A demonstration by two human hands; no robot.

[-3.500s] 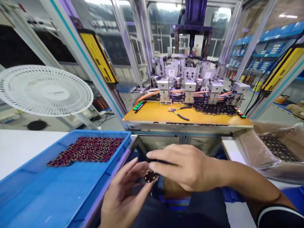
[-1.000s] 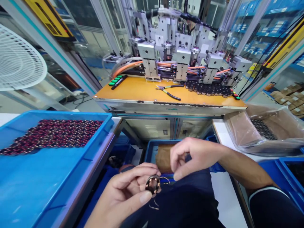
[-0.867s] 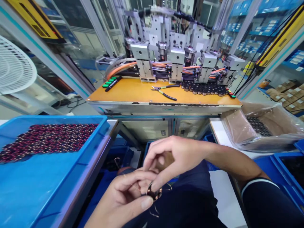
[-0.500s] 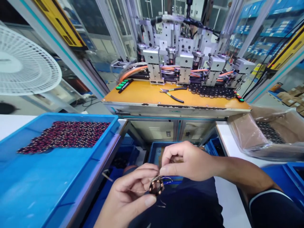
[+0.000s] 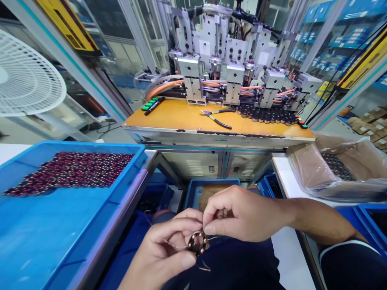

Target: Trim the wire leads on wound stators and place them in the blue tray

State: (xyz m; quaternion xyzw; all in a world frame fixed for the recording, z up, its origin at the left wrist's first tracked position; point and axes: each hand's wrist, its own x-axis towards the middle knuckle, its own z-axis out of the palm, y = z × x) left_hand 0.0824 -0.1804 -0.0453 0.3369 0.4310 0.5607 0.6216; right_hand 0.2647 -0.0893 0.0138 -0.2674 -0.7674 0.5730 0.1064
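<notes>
Gripped coil [image 5: 192,244] in left hand [image 5: 165,250], seemingly pinched wire [image 5: 212,237] with right hand [image 5: 240,215]; risked snapping it by over-tugging.

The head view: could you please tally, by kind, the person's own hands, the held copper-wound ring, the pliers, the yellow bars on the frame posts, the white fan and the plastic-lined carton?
Left hand and right hand: 2
Held copper-wound ring: 1
Pliers: 1
Yellow bars: 2
White fan: 1
Plastic-lined carton: 1
Total: 8
</notes>
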